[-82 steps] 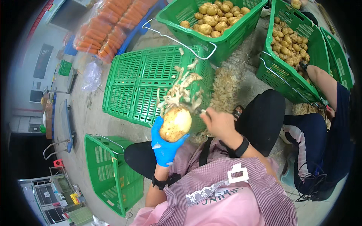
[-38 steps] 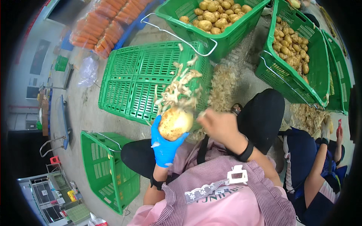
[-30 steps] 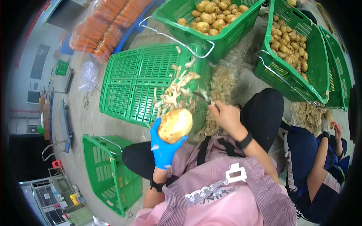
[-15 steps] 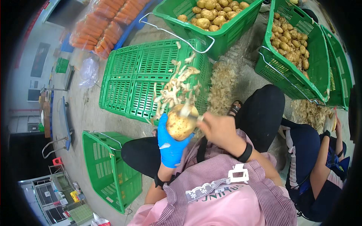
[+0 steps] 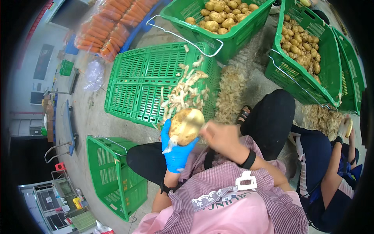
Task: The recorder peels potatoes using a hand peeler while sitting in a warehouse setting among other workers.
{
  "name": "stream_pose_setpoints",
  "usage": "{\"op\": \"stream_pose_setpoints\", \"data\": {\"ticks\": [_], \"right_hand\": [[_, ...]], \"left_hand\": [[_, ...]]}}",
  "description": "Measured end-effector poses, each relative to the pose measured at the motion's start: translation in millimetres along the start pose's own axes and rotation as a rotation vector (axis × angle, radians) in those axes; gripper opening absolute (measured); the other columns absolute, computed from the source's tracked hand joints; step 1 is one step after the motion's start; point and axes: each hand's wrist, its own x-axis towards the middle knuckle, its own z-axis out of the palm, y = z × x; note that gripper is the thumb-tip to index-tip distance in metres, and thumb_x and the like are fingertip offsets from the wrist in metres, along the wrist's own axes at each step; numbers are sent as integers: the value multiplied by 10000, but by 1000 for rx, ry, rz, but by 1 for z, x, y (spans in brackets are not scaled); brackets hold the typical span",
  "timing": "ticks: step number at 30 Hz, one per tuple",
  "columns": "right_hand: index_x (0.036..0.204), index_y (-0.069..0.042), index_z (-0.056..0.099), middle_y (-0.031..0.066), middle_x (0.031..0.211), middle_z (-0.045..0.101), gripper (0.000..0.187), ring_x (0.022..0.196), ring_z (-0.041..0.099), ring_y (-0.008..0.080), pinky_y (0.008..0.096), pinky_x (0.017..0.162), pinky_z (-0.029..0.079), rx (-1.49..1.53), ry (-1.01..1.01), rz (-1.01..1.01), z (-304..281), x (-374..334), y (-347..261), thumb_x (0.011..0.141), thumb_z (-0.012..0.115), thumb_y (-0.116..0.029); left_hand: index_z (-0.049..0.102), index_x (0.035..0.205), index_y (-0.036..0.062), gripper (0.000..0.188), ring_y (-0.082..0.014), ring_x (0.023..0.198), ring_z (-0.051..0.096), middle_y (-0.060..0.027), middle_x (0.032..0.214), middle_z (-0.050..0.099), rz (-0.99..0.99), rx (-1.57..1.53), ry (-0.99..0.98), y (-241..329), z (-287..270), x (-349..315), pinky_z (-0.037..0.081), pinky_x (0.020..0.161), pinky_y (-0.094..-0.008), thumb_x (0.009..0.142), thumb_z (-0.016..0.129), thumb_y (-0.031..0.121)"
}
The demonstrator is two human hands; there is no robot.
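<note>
A large, partly peeled potato (image 5: 183,128) rests in my left hand (image 5: 177,156), which wears a blue glove and is closed around its lower side. At the potato's right side is my bare right hand (image 5: 224,137), fingers curled on a peeler whose shape is smeared by motion. A scrap of pale peel clings to the glove by the potato. Just beyond, pale potato peelings (image 5: 183,93) lie heaped on a green upturned crate (image 5: 132,84).
Green crates of potatoes (image 5: 241,37) (image 5: 290,72) stand at the far side and right. Peelings (image 5: 231,91) cover the floor between. A green crate (image 5: 117,175) lies at left; bagged carrots (image 5: 103,31) lie far left. Another person's hands (image 5: 344,130) hold a pale piece at right.
My right hand has shifted slightly down from the potato's upper face to its right side. The potato has tilted a little in my left hand. The person at right has raised the pale piece slightly.
</note>
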Motion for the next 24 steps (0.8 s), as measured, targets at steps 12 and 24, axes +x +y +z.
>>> {"op": "stream_pose_setpoints", "data": {"ticks": [12,24], "right_hand": [[671,-95,481,107,535,533,286,465,538,279,387,405,401,42,-49,281,11,14,23,795,520,-350],[651,-101,498,79,484,515,282,417,528,242,345,363,388,-92,17,158,-15,24,28,786,537,-346]], "left_hand": [[308,1214,-12,862,-236,1042,469,-145,1160,423,14,-171,18,-24,-12,8,439,851,-329,508,796,62],[332,1158,-23,776,-231,1001,491,-160,1110,437,41,104,55,-3,-8,10,447,837,-317,537,789,66]]}}
